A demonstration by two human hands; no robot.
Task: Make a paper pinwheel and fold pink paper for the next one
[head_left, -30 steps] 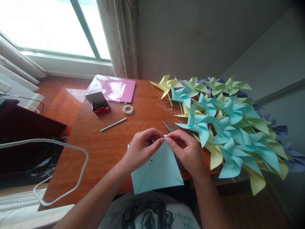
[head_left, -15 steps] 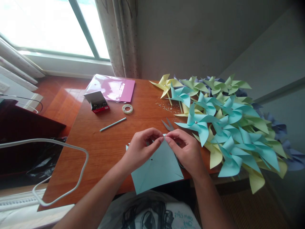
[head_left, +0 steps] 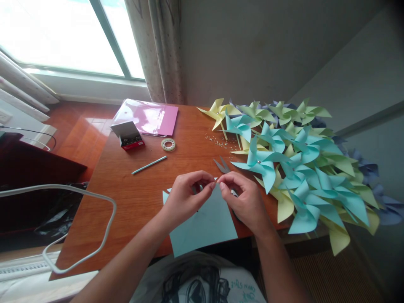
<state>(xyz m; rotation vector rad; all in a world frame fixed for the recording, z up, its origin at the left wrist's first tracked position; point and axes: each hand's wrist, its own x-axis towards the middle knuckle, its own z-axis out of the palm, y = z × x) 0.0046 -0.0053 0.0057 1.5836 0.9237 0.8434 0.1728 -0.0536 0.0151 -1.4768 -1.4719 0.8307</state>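
My left hand (head_left: 192, 192) is closed in a pinch, thumb against forefinger, above a light blue sheet of paper (head_left: 205, 229). Close beside it, my right hand (head_left: 242, 197) pinches too, its fingertips almost meeting the left ones. Something tiny seems to sit between the fingertips, too small to name. The sheet lies near the table's front edge, its top corner just behind the fingers and its upper left part hidden by my left hand. Scissors (head_left: 222, 165) lie beyond my right hand, blades pointing away, with their handles mostly covered by it.
Several finished paper pinwheels (head_left: 304, 206) crowd the table's right side. Small bits (head_left: 217, 141) are scattered beside them. On the left lie a light blue paper stick (head_left: 149, 165), a tape roll (head_left: 168, 144), an opened small box (head_left: 131, 142) and pink paper in a clear sleeve (head_left: 167, 121).
The blue sheet has slid slightly left, and its dark dot is now mostly covered by my left hand. My fingertips stay nearly in place, a little further apart.
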